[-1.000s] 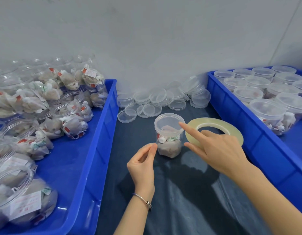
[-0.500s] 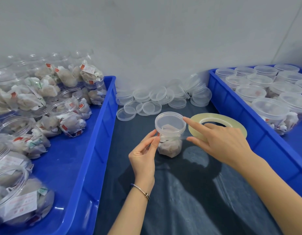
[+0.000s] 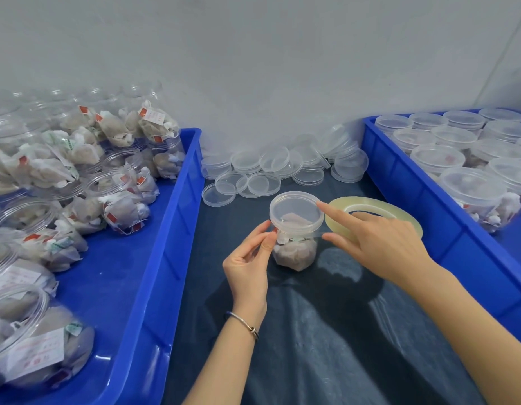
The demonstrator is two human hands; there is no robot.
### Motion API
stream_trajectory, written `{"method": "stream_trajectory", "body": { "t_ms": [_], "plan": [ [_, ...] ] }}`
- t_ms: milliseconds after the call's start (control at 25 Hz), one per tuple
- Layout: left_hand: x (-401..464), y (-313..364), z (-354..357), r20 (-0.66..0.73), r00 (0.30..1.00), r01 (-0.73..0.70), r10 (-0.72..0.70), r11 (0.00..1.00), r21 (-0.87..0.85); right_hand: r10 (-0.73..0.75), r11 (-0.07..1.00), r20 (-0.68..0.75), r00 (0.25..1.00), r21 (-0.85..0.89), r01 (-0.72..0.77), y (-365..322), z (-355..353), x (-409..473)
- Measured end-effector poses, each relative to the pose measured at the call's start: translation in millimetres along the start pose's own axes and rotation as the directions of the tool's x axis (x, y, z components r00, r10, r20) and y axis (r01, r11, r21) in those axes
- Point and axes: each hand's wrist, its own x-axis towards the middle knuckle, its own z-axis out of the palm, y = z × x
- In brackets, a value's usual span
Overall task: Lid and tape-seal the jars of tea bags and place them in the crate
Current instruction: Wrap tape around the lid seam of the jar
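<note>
A clear jar of tea bags (image 3: 294, 252) stands on the dark cloth between two crates, with a clear lid (image 3: 294, 210) on it. My left hand (image 3: 247, 264) pinches something thin, apparently a tape end, against the jar's left side just under the lid. My right hand (image 3: 382, 244) touches the lid's right rim with a straight index finger, its thumb held out below. The yellowish tape roll (image 3: 399, 211) sits right behind that hand, and its other fingers seem hooked into the roll's hole. A faint strip runs from the jar toward the thumb.
The left blue crate (image 3: 177, 229) holds several open jars of tea bags (image 3: 119, 200). The right blue crate (image 3: 414, 200) holds several lidded jars (image 3: 469, 185). Loose clear lids (image 3: 268, 171) are piled against the wall behind the jar.
My left hand has moved up and right from beside the jar to its left side under the lid. My right hand and the roll have kept their place at the lid.
</note>
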Motion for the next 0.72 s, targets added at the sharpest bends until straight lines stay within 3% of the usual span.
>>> {"method": "stream_trajectory", "body": {
  "t_ms": [520,640,720],
  "plan": [
    [12.5,-1.8,0.9,-0.015,0.999,-0.038,0.039,0.996,0.077,0.047,0.993,-0.001,0.999,0.106,-0.047,0.0,2.9,6.5],
    [24.6,-0.3,-4.6,0.082,0.996,-0.034,0.023,0.990,0.138,0.037,0.994,-0.002,0.999,0.104,-0.036,0.5,3.8,6.3],
    [33.9,0.8,-7.7,0.160,0.985,0.038,-0.060,0.990,0.139,0.035,0.993,-0.010,0.999,0.112,-0.033,0.9,4.6,6.1]
  ]
}}
